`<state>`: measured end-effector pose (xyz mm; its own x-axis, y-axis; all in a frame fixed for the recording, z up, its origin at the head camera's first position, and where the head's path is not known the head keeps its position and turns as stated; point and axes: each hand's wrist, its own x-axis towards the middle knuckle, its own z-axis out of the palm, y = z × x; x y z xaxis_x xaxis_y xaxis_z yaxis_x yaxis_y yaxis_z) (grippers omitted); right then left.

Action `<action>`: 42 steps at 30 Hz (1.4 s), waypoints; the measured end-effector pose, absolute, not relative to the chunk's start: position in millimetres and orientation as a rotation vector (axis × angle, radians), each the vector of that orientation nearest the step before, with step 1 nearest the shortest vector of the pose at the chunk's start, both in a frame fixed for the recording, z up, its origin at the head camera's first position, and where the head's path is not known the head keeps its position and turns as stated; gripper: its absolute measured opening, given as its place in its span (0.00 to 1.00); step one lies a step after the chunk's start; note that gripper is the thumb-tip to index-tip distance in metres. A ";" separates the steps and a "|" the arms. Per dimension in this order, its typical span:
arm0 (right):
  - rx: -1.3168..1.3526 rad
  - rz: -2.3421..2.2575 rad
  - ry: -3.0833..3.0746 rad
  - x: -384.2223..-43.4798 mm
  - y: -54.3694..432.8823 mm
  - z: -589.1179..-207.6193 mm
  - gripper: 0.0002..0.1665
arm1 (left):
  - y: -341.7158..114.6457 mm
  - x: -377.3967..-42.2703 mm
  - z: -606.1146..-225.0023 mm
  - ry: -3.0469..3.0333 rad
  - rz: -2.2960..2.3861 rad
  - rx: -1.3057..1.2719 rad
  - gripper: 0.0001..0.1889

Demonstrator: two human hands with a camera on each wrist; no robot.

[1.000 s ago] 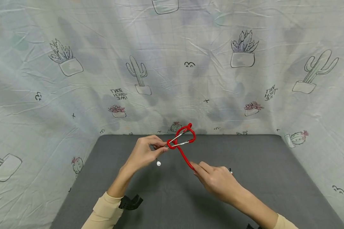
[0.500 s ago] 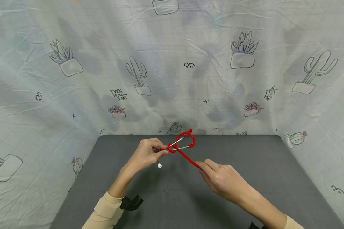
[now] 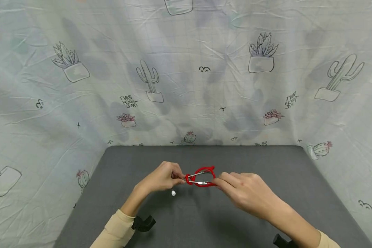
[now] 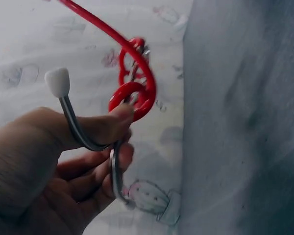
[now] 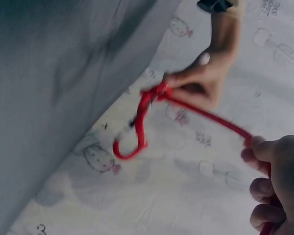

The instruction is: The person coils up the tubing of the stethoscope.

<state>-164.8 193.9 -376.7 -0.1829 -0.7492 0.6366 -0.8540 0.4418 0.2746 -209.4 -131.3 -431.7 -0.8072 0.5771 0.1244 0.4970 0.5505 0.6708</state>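
Note:
In the head view my left hand (image 3: pixel 164 177) pinches a metal piece between thumb and fingers. The left wrist view shows this metal piece (image 4: pixel 116 169) with two curved ends, one carrying a white tip (image 4: pixel 58 82). A red cord (image 4: pixel 100 24) loops around its shaft just beyond the thumb. Past that loop extends a red-and-silver loop (image 3: pixel 204 167), carabiner-like, with two silver bars. My right hand (image 3: pixel 248 193) grips the cord; in the right wrist view its fingers (image 5: pixel 262 188) curl round it. Between the hands the cord runs straight.
A dark grey table (image 3: pixel 186 220) lies below both hands. Behind and beside it hangs a pale sheet (image 3: pixel 179 86) printed with cacti and potted plants. Dark straps (image 3: pixel 143 224) sit at both wrists.
Both the left hand and the red-and-silver loop have come down and slightly right, so the loop now shows against the table. The right hand has shifted right, keeping its grip on the cord.

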 end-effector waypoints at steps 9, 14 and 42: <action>1.346 0.259 -1.838 -195.0 199.8 -371.6 0.20 | -118.8 -196.1 -428.3 2.497 1.103 1.196 0.06; 1.339 0.348 -1.936 -215.9 205.4 -375.2 0.14 | -112.3 -192.7 -422.5 2.435 1.154 1.421 0.08; 1.044 0.943 -2.494 -208.1 180.8 -424.4 0.09 | -115.8 -201.7 -397.4 2.646 1.820 1.336 0.10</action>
